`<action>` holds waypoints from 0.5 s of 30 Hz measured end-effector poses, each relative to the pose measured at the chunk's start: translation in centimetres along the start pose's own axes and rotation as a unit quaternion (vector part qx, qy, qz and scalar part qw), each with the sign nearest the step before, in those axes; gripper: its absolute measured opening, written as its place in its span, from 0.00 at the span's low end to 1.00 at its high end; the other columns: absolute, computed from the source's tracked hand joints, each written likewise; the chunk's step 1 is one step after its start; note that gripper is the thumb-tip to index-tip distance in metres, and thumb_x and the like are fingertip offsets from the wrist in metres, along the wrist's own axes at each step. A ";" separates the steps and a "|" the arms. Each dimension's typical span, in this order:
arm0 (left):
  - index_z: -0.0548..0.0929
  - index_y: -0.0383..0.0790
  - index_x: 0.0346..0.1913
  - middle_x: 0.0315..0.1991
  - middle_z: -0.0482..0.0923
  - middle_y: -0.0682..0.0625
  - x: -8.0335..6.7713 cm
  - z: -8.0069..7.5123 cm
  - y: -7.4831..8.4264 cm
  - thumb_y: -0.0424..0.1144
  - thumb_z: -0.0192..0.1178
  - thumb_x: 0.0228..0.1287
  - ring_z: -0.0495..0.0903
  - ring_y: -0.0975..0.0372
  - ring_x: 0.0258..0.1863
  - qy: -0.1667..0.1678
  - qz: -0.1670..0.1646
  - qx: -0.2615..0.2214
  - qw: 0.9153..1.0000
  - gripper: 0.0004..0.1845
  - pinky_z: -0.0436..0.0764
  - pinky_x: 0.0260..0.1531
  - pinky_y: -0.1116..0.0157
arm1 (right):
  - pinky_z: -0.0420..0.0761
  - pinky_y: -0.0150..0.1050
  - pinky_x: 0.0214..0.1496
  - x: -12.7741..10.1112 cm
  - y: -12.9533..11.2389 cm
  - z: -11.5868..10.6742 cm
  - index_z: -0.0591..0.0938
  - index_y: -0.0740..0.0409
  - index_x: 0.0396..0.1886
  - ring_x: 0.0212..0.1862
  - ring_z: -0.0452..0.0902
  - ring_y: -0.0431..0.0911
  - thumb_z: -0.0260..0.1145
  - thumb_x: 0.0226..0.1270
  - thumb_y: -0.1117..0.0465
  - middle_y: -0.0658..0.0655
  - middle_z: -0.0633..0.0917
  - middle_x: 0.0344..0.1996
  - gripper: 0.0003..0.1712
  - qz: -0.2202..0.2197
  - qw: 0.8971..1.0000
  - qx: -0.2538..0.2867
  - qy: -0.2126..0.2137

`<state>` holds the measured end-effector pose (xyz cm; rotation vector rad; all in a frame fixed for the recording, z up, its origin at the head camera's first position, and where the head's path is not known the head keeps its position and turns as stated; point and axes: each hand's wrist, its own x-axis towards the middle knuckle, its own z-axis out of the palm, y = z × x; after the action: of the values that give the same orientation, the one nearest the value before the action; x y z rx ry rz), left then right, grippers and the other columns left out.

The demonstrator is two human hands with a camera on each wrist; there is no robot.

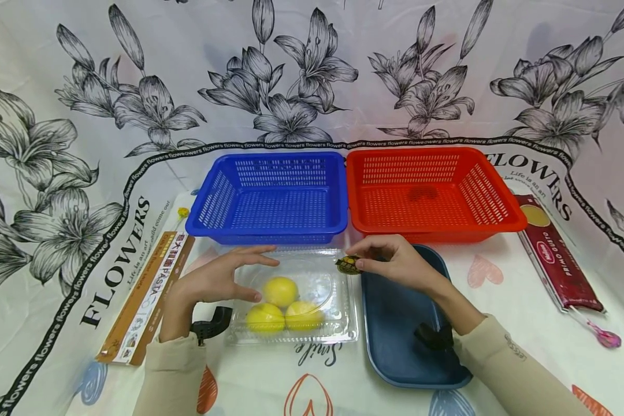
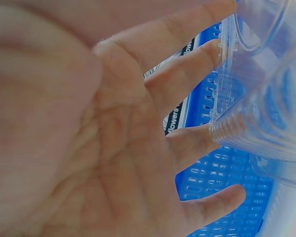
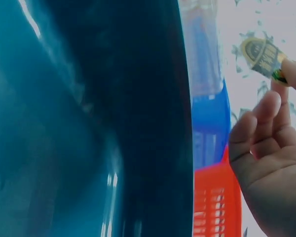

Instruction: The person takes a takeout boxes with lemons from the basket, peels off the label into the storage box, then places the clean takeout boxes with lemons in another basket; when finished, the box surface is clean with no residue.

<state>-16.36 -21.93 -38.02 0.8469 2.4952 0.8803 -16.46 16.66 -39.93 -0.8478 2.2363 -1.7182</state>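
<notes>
A white cloth printed with grey lilies (image 1: 312,86) covers the table and rises behind it as a backdrop. Side by side at the back stand a blue basket (image 1: 270,196) and a red basket (image 1: 431,193), their rims touching or nearly so. In front of the red one lies a dark blue tray (image 1: 395,335), and just left of it a clear plastic clamshell box (image 1: 296,300) with three lemons (image 1: 281,290) inside (two in front, one behind). A flat brown pasta packet (image 1: 143,297) lies far left, a dark red pasta packet (image 1: 559,260) far right, with a small pink-wrapped lollipop (image 1: 603,337) at its near end.

The left hand (image 1: 218,280) rests with straight, spread fingers against the box's left side and lid, thumb low on the wall, steadying rather than gripping. The right hand (image 1: 395,260) hovers over the tray's far edge and pinches a small gold-and-black sticker (image 1: 348,265) between thumb and forefinger, right at the box's far right corner; the right wrist view shows the sticker (image 3: 262,57) held at the fingertips.
</notes>
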 end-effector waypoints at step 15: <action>0.78 0.51 0.68 0.80 0.61 0.48 0.0 0.0 0.1 0.38 0.76 0.57 0.56 0.43 0.79 0.003 -0.002 0.001 1.000 0.34 0.65 0.71 0.36 | 0.86 0.35 0.49 -1.5 1.7 -3.0 0.87 0.62 0.52 0.43 0.85 0.45 0.68 0.68 0.68 0.57 0.90 0.46 0.14 0.049 0.999 0.002 -0.016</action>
<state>-16.29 -21.85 -37.97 0.8414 2.5028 0.8810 -17.18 20.25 -40.84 -0.7464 2.2155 -1.6535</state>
